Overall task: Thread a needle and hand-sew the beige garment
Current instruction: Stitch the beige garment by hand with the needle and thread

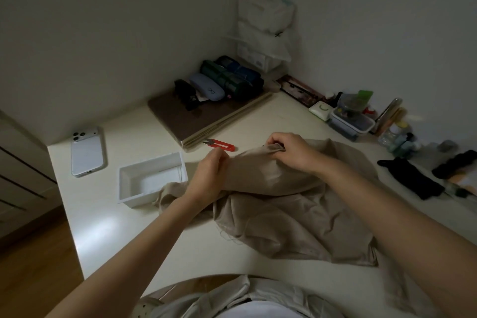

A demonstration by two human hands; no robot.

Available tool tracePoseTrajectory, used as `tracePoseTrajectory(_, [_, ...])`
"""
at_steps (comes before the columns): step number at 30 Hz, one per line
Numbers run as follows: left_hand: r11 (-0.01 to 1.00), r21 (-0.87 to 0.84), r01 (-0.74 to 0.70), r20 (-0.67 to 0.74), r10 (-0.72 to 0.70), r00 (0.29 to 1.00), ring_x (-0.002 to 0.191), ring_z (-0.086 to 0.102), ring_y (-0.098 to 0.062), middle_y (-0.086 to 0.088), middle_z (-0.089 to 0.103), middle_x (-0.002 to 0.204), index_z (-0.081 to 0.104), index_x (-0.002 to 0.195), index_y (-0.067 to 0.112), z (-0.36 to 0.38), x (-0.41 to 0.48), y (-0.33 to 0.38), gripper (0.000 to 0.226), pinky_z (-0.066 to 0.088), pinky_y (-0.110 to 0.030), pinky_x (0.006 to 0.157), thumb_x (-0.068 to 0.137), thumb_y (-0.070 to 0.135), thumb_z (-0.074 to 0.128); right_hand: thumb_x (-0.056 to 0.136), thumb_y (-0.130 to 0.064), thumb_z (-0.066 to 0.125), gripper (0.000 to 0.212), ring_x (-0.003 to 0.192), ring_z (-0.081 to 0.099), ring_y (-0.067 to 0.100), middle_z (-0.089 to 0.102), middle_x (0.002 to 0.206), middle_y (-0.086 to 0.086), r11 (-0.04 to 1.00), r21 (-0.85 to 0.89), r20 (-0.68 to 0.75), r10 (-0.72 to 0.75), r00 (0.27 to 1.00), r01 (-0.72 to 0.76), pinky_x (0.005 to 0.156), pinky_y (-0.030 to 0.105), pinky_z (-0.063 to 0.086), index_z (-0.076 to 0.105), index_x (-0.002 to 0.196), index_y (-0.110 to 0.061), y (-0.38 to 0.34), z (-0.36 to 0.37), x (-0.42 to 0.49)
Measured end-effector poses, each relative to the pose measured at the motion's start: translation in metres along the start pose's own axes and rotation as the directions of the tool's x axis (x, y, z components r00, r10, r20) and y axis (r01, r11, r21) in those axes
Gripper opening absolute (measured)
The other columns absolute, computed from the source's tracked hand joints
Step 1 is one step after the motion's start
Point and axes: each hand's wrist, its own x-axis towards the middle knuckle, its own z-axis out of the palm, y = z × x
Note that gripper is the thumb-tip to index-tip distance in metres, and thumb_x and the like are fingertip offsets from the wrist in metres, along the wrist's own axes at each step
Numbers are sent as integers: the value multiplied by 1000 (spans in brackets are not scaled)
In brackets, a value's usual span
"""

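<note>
The beige garment (291,212) lies crumpled on the white table (116,235) in front of me. Its upper edge is lifted and stretched between my two hands. My left hand (209,178) grips the fabric at the left end, fingers curled round it. At the right end my right hand (289,150) pinches a folded bit of the edge between thumb and fingers. A needle or thread is too small to make out in this dim light. Loose thread ends hang from the garment's lower left hem.
Red thread snips (222,144) lie just beyond my hands. A white open box (152,181) stands to the left, a white phone (86,152) further left. Flat boards with cases (206,111) sit behind. Containers (351,121) and dark cloth items (413,181) line the right side.
</note>
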Motion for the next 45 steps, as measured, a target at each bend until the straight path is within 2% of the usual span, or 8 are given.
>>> tracePoseTrajectory(5, [989,-150,12,16,-10,1000,85,54,-8,6,58,99,49,97,23,2,-2,11,8,39,-14,67,101,20,43,86,-38,66,36,99,57,7,61,107,-5,1000,27,271,4,963,-12,89,24,47,60,116,-18,-18,-8,-4])
tracePoseTrajectory(8, [995,-89,-45,-10,45,999,75,51,-8,9,55,86,49,94,22,0,-4,11,6,39,-20,63,99,22,46,90,-47,52,33,66,51,10,55,74,-1,999,27,333,13,943,-23,66,27,42,59,79,-16,-24,-15,-6])
tracePoseTrajectory(15, [986,-140,-85,17,88,996,66,50,-4,13,54,73,46,83,30,1,-14,12,18,38,-20,61,99,22,47,84,-30,70,10,83,60,5,66,86,-6,999,34,67,-31,997,28,75,22,47,66,75,-27,-16,-15,-4])
tracePoseTrajectory(21, [961,277,12,351,-113,930,98,56,-20,-4,59,109,48,113,16,-3,-9,-3,18,48,-31,86,96,23,50,79,-21,75,9,76,54,1,56,82,-12,994,-10,-104,-111,988,110,68,11,38,67,77,-18,-17,-11,-3])
tracePoseTrajectory(25, [998,42,55,308,-65,949,128,39,-16,0,46,138,41,135,18,-5,-2,11,45,32,-31,107,93,21,55,79,-21,76,7,76,54,2,55,81,-11,988,-43,-45,-148,988,146,70,13,39,69,76,-21,-21,-11,-5])
tracePoseTrajectory(31, [995,-78,-62,178,75,981,70,50,-5,13,54,76,61,104,14,14,11,38,18,37,-12,61,92,27,59,84,-22,70,3,81,54,1,56,85,-12,982,-52,31,-180,983,181,71,11,38,69,86,-21,-25,-8,-6])
tracePoseTrajectory(35, [990,-119,-79,87,90,992,61,44,-6,9,51,67,53,76,20,21,10,33,20,34,-16,57,94,27,57,84,-28,70,4,84,57,1,63,87,-12,992,14,46,-128,991,127,71,13,40,69,85,-24,-20,-17,-7])
tracePoseTrajectory(45, [992,-106,-67,38,71,997,73,56,-4,13,61,76,65,80,25,20,13,28,10,40,-17,66,90,29,64,87,-18,66,5,84,55,-3,62,88,-12,996,41,-99,-78,992,82,75,10,41,68,90,-21,-3,-12,-8])
